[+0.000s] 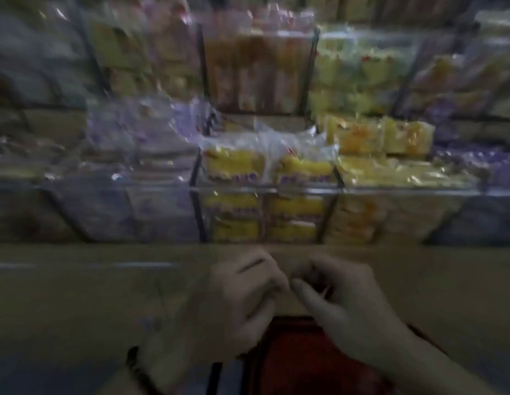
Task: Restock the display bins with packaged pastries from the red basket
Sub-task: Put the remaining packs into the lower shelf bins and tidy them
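Both hands blurred: left hand [239, 303] and right hand [343, 305] meet fingertip to fingertip, fingers curled; cannot tell whether either pinches anything. Below them, red basket [299, 363] partly hidden, cut off at bottom edge. Yellow packaged pastries [234, 163] fill centre display bin [236, 190].

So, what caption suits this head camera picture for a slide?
Left hand and right hand close together above the red basket, before bins of yellow packaged pastries.

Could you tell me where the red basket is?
In the head view, the red basket sits bottom centre, beneath the left hand and right hand.
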`<action>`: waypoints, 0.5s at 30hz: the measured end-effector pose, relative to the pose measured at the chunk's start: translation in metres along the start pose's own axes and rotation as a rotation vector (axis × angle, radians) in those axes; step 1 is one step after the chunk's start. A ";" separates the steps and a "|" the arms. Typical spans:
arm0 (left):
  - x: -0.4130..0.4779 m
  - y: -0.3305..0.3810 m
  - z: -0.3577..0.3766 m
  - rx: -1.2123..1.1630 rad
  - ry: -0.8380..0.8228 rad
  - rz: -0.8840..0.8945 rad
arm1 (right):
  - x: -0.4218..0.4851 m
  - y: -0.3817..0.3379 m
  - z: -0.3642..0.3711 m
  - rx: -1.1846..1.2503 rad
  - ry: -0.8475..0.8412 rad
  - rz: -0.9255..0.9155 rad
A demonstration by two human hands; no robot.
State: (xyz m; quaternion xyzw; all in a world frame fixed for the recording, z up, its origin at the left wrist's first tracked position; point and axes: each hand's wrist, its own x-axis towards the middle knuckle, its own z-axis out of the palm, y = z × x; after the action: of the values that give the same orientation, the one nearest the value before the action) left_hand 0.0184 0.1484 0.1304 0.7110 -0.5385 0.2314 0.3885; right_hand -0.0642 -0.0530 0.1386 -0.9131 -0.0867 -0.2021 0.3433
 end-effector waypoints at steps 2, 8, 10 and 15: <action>-0.019 -0.008 0.052 -0.092 -0.225 -0.139 | -0.020 0.037 0.006 -0.053 -0.107 0.187; -0.060 -0.034 0.151 -0.109 -0.891 -0.446 | -0.092 0.188 0.047 -0.199 -0.561 0.697; -0.067 -0.044 0.166 -0.113 -1.072 -0.542 | -0.119 0.240 0.067 -0.207 -0.697 0.841; -0.068 -0.060 0.192 -0.044 -1.395 -0.665 | -0.178 0.332 0.116 -0.155 -0.707 1.051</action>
State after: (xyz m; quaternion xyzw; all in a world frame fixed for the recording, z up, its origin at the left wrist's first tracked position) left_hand 0.0372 0.0417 -0.0518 0.8090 -0.4211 -0.4096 0.0224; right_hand -0.0908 -0.2287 -0.2133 -0.8675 0.2798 0.3014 0.2800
